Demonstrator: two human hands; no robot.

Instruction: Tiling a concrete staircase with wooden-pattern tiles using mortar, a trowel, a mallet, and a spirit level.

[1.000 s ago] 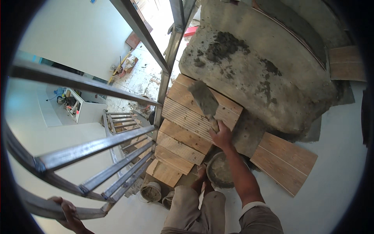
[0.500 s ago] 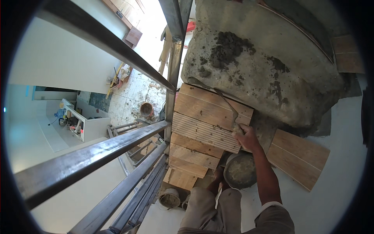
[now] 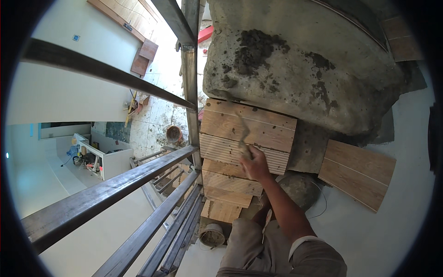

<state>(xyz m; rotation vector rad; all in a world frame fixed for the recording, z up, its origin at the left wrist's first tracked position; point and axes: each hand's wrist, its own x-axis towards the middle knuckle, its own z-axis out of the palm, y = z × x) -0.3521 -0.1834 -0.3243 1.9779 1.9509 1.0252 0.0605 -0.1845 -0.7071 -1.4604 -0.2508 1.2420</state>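
My right hand [image 3: 253, 165] grips the handle of a trowel [image 3: 244, 135], which is held over the wood-look, ribbed-edged tiled steps [image 3: 274, 124]. Its blurred blade is at the top step's back edge, against a rough concrete block [image 3: 350, 83]; whether it touches is unclear. A heap of dark wet mortar [image 3: 251, 51] and scattered splatters lie on that concrete. A round basin [image 3: 297, 191] sits below my right forearm, partly hidden by it. My left hand is out of view.
A steel railing [image 3: 69, 212] runs along the left, above a lower floor with debris and a bucket [image 3: 174, 134]. A loose tile panel [image 3: 356, 173] lies at right, another bucket [image 3: 212, 235] beside my legs. A curved concrete edge [image 3: 346, 21] rises at the top.
My left hand, earlier on the railing, has left the view. The trowel blade has turned from face-on to edge-on. Since half a second ago my right hand has moved left. The view has shifted.
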